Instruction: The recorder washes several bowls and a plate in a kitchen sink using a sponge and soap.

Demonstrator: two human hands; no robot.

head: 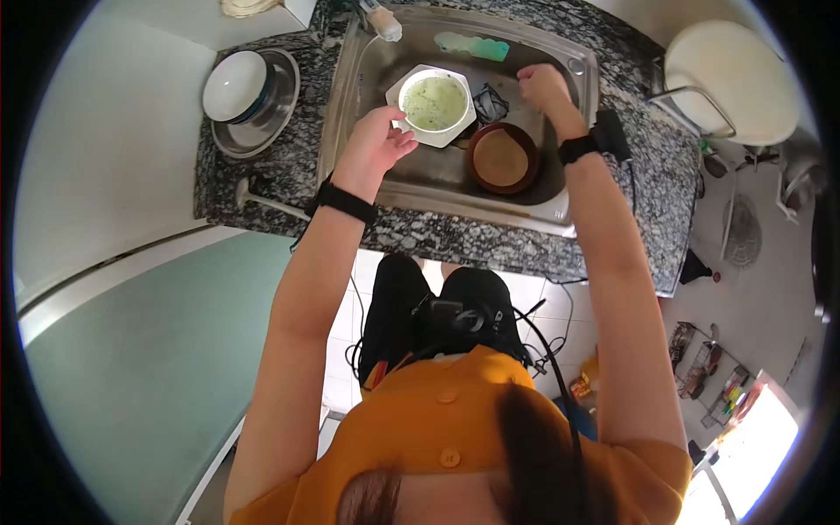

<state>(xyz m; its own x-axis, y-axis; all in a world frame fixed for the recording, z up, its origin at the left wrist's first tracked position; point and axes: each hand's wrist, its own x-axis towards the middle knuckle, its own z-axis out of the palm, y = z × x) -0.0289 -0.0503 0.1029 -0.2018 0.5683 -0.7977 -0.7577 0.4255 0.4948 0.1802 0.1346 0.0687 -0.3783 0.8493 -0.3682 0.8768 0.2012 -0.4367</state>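
In the steel sink (426, 174), a white bowl (405, 125) of pale green, foamy liquid (434, 104) sits on a white hexagonal dish (441, 138). My left hand (384, 139) is at the bowl's lower left rim, fingers apart and gripping nothing; whether a fingertip touches the rim is unclear. Over the sink's right side, my right hand (545, 88) has its fingers curled, and their inner side is hidden. Below it stands a dark brown bowl (502, 159) with a tan inside. A crumpled dark grey scrap (490, 104) lies between the bowls.
A green sponge cloth (471, 47) lies at the sink's back, near the faucet (384, 23). On the left granite counter are a white bowl (235, 85) on a steel plate (252, 141) and a ladle (269, 200). A large cream round board (728, 82) stands in a rack at right.
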